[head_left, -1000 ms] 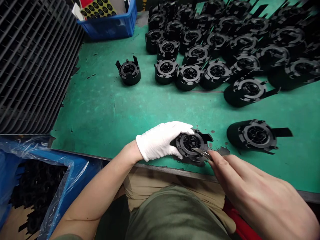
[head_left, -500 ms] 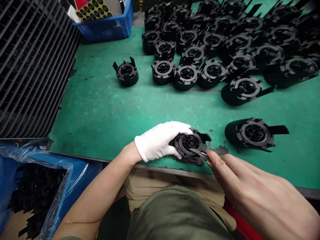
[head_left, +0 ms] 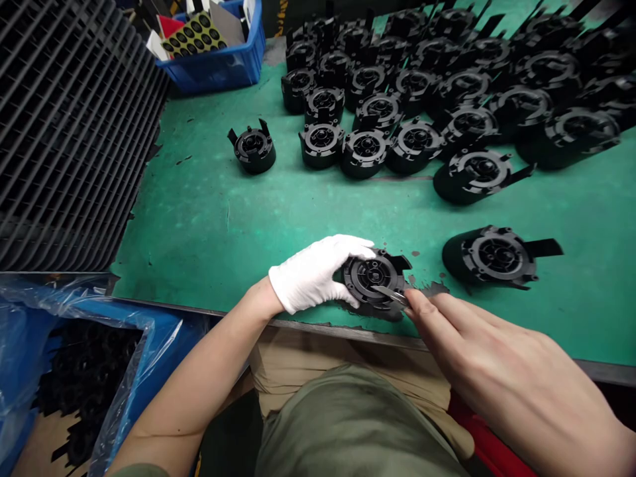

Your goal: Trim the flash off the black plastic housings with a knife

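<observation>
My left hand (head_left: 318, 273), in a white glove, is curled around the left side of a round black plastic housing (head_left: 376, 277) near the table's front edge. The housing has a ring rim, inner ribs and a tab sticking out at upper right. My bare right hand (head_left: 477, 334) grips a small knife (head_left: 390, 293) with a pointed silver blade. Its tip lies over the housing's inner face; whether it touches cannot be told. The handle is hidden inside my fingers.
Another black housing (head_left: 497, 257) stands to the right, and a lone one (head_left: 253, 149) at back left. Several more crowd the far right. A blue bin (head_left: 213, 69) holds sticker sheets. Stacked black grids (head_left: 74, 132) rise at left, above a plastic-lined blue crate (head_left: 144, 358) of black parts.
The view has shifted slightly, so the scene sits a little differently. Both hands keep their hold, and the blade stays over the inner face of the housing.
</observation>
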Demonstrator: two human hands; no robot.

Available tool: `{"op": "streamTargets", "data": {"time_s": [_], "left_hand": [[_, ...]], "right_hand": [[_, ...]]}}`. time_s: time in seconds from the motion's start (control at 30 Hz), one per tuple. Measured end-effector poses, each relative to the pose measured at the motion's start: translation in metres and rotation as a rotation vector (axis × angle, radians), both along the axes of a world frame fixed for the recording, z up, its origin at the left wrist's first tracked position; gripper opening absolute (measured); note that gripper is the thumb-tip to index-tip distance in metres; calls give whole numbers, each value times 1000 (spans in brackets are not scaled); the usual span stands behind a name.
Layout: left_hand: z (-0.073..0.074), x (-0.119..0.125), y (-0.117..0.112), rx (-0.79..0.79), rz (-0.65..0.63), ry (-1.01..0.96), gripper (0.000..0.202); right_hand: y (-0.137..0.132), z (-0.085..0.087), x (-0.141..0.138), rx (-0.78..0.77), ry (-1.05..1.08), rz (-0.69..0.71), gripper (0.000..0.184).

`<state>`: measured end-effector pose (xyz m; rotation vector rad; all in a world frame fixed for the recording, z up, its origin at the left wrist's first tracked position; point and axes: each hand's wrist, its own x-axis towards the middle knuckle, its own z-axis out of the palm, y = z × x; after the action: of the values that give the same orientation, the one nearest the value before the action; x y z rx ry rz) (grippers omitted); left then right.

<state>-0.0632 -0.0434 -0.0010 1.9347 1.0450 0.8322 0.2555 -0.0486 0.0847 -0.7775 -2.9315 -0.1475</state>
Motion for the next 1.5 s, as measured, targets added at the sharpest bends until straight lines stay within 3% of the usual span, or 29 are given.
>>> {"op": "streamTargets", "data": {"time_s": [0.2, 0.33, 0.47, 0.6, 0.8, 0.93, 1.23, 1.4, 1.5], "left_hand": [[-2, -1, 1, 30, 0, -32, 81], [-5, 0, 1, 22, 28, -51, 86], [-5, 3, -4, 101, 89, -41, 86], [-2, 10, -9, 119, 152, 20, 83], [0, 12, -13, 146, 175, 37, 79], [-1, 12, -13, 219, 160, -6, 75], [1, 13, -12, 105, 178, 64, 81], [6, 11, -11, 83, 158, 84, 77], [7, 11, -11, 84, 151, 63, 74]], "right_hand": [[1, 9, -7, 11, 42, 83, 62], [8, 1, -3, 29, 68, 91, 51], [8, -10, 9, -29, 126, -7, 36], [2, -16, 16, -58, 116, -100, 36], [-2, -19, 8, -112, 167, -70, 37], [-4, -14, 5, -28, 118, -67, 38], [-2, -2, -2, 1, 97, 8, 67], [5, -1, 1, -34, 114, 38, 67], [9, -4, 7, -58, 126, 43, 56]]}}
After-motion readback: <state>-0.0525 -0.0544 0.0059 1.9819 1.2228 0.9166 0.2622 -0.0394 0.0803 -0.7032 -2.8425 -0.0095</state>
